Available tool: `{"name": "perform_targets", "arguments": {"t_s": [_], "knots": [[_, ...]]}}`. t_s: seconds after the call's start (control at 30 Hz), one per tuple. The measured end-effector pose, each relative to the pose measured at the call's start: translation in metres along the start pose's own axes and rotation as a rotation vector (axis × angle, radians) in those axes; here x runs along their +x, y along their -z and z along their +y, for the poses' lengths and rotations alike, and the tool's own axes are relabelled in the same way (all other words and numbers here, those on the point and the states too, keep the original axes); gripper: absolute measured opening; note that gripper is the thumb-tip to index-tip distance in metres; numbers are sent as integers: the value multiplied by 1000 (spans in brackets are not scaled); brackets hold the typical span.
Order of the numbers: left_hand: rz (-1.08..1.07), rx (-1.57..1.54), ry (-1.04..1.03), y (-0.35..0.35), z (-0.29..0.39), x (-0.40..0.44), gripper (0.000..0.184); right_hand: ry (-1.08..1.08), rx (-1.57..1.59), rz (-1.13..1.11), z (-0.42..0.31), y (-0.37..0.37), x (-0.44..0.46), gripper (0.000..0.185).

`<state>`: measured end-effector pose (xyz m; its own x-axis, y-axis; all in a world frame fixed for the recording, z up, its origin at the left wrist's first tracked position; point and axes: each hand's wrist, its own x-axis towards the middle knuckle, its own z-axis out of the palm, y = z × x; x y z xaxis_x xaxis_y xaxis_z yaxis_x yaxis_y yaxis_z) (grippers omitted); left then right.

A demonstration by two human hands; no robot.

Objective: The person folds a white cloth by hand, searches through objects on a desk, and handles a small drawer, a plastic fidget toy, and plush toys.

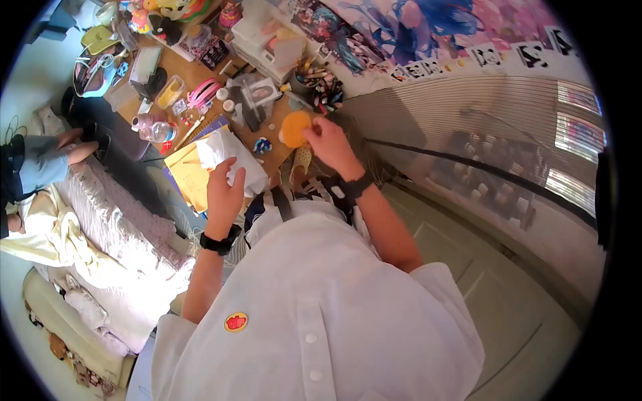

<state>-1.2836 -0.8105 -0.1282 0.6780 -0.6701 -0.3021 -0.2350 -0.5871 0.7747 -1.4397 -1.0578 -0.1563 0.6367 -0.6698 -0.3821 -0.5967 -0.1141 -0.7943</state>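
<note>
Between the thumb and fingers of my right hand (329,144) is a flat, round orange piece (295,128), held above the desk's front edge. Its exact kind I cannot make out. My left hand (225,192) has its fingers apart and holds nothing. It hovers over a white bag or cloth (247,167) that lies on a yellow envelope (184,175). I cannot tell whether the fingertips touch the white material. Close to the orange piece, a small blue-and-white item (263,145) lies on the wooden desk (278,137).
A clear bottle (162,131), a pink ribbed item (204,93) and a pen holder (309,75) crowd the desk. Clear plastic drawers (267,50) stand behind. A ribbed panel (468,127) borders the right. Another person's legs (50,157) show beside the bed (124,214) at left.
</note>
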Motion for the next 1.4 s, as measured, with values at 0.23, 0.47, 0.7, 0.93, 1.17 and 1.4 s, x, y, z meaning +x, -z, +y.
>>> {"name": "perform_targets", "arguments": {"t_s": [0.23, 0.47, 0.7, 0.93, 1.17, 1.4], "knots": [[137, 498, 88, -22, -31, -13, 67, 111, -87, 39, 15, -30, 47, 28], [286, 130, 226, -56, -63, 5, 63, 262, -290, 48, 12, -48, 34, 31], [367, -4, 199, -32, -63, -8, 51, 383, -503, 98, 29, -70, 1, 35], [339, -25, 90, -1, -47, -39, 45, 351, -364, 141, 37, -71, 1, 18], [88, 119, 33, 7, -12, -68, 42, 362, -234, 235, 51, -72, -6, 30], [-73, 310, -149, 1, 7, -56, 42, 258, -164, 223, 82, -58, -15, 41]]}}
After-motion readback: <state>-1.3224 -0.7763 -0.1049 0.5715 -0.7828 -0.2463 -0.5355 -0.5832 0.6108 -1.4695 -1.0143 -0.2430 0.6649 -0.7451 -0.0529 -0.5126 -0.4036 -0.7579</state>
